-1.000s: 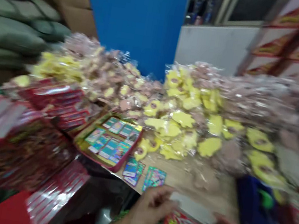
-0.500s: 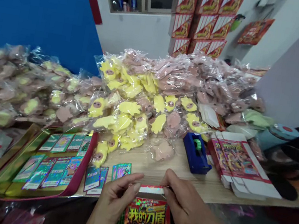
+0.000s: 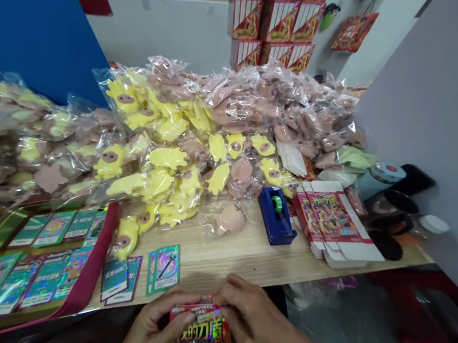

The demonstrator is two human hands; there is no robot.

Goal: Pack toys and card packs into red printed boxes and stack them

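Note:
A red printed card box [image 3: 199, 338] with large yellow characters stands at the near edge of the table, low in the view. My left hand [image 3: 157, 322] grips its left side, thumb on the front face near the top. At the top right edge, the fingers of my right hand [image 3: 250, 325] are bent and pressed against the box. The lower part of the box runs out of view. Beyond my left hand, small stacks of teal shiny cards [image 3: 165, 269] and purple-edged cards [image 3: 121, 279] lie on the wooden table [image 3: 207, 255].
Left stands a gold-lined tray [image 3: 98, 267] with rows of cards. Bagged yellow and pink figures [image 3: 170, 156] are heaped across the back. A blue tape dispenser [image 3: 276, 219] and flattened red-white boxes [image 3: 338, 223] lie right, near a light-blue tumbler [image 3: 379, 181] and dark mug [image 3: 392, 212].
The white-edged flap at the box top has been folded down, and the top now looks closed. Both hands have moved in closer on the box. The view has swung right.

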